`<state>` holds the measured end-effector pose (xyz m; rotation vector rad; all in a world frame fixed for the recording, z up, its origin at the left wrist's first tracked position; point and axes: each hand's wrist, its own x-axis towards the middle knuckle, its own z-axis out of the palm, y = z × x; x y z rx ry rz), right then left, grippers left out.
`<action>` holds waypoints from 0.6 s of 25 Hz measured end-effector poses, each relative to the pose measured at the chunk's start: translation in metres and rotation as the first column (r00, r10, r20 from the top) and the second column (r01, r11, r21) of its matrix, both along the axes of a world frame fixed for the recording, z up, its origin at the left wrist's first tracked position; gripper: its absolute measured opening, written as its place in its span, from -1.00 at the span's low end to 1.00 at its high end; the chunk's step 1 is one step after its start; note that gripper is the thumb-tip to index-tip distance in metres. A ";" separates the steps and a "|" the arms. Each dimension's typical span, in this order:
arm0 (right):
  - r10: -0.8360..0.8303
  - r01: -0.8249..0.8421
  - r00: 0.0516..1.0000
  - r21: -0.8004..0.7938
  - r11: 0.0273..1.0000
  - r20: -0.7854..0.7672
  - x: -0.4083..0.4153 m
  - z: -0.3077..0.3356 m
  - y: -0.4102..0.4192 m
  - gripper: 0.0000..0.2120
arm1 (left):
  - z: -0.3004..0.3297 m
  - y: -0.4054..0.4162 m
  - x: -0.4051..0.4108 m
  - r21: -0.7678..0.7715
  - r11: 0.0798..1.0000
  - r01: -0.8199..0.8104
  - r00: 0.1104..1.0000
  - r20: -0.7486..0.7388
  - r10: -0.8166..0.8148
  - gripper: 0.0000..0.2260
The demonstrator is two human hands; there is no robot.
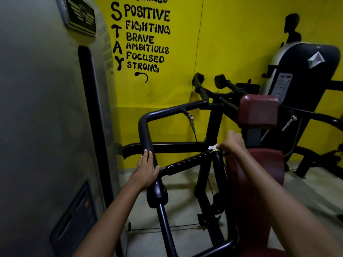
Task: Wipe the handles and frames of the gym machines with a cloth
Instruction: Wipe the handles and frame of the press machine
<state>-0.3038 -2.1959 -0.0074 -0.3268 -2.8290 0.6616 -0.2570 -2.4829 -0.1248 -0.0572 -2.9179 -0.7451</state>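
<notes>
The left hand [145, 168] is wrapping its fingers [148, 154] around the black frame bar [143, 130] of the gym machine. The right hand [231, 143] is pinching a white cloth [213, 147] with curled fingers against the ribbed handle's [187, 161] upper end, beside the maroon pad [259, 112].

White cloth [213, 147] bunched atop black frame [187, 160] — mid-machine.
</notes>
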 end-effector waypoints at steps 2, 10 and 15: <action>0.009 -0.004 0.997 0.060 0.998 -0.078 0.007 0.002 0.000 -0.77 | 0.008 0.000 0.004 -0.042 0.999 -0.006 1.000 -0.014 0.006 -0.40; 0.375 -0.330 0.865 0.185 0.926 -0.333 0.053 0.012 -0.013 -0.90 | 0.048 0.014 0.067 -0.033 0.999 -0.038 0.989 -0.141 0.033 -0.59; 0.633 -0.615 0.722 0.162 0.772 -0.280 0.111 0.005 -0.037 -0.85 | 0.070 0.041 0.135 0.097 0.984 -0.150 0.963 -0.212 0.167 -0.67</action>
